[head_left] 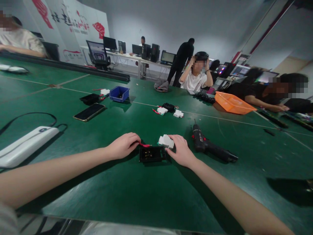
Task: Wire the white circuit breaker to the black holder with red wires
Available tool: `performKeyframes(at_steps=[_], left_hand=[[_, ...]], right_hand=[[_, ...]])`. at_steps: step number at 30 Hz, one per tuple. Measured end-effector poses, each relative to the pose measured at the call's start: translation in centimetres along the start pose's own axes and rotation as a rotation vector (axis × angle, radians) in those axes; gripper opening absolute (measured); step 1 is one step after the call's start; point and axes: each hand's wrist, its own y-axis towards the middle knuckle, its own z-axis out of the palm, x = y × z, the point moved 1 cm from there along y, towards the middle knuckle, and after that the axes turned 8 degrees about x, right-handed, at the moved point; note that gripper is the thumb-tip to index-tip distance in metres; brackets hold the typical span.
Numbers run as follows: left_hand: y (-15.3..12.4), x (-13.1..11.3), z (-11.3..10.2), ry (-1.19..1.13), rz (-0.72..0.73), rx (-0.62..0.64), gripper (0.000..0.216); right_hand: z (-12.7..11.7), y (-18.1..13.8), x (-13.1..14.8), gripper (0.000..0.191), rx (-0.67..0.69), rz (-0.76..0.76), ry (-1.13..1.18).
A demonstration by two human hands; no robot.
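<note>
Between my hands a black plastic box (152, 154) lies on the green table, its hollow side up with small brass-coloured parts inside. My left hand (126, 145) pinches a short red wire (145, 145) just beyond the box's left corner. Fingers and thumb of my right hand (181, 150) are closed round a white block-shaped device (166, 141), which looks like a circuit breaker, at the box's far right corner. To the right of that hand a black cordless drill (207, 145) rests on its side.
Farther back are a blue bin (119, 94), a phone (89, 112), white devices with red wires (161, 111) and an orange tray (233, 102). A white power bank-like case (28, 146) with a black cable lies left. Several people are around the room.
</note>
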Motion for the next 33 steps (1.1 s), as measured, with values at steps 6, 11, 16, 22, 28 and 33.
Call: performKeyframes(at_steps=[6,11,16,22,28,33], left_hand=[[0.1,-0.3,-0.3,-0.003,0.032,-0.011,0.014],[-0.5,-0.8,-1.2,-0.046,0.124,-0.021,0.022],[-1.3,-1.4,-1.6,-0.077,0.374,0.022,0.039],[-1.2,-1.6,-1.1,-0.002,0.42,0.033,0.041],[-1.0,-1.5,-1.2,-0.001,0.436,0.021,0.029],[-0.9,-1.6,-1.2,0.018,0.477,0.009,0.026]], right_hand=[[-0.3,0.0,0.2,0.049,0.013,0.019,0.023],[-0.2,0.1,0.2,0.049,0.034,0.019,0.011],[-0.4,0.1,0.6,0.046,0.013,0.034,-0.032],[-0.4,-0.1,0.7,0.044,-0.021,0.049,-0.04],[-0.3,-0.4,1.0,0.048,-0.004,0.09,-0.11],[-0.2,-0.4,1.2,0.061,0.038,0.211,-0.206]])
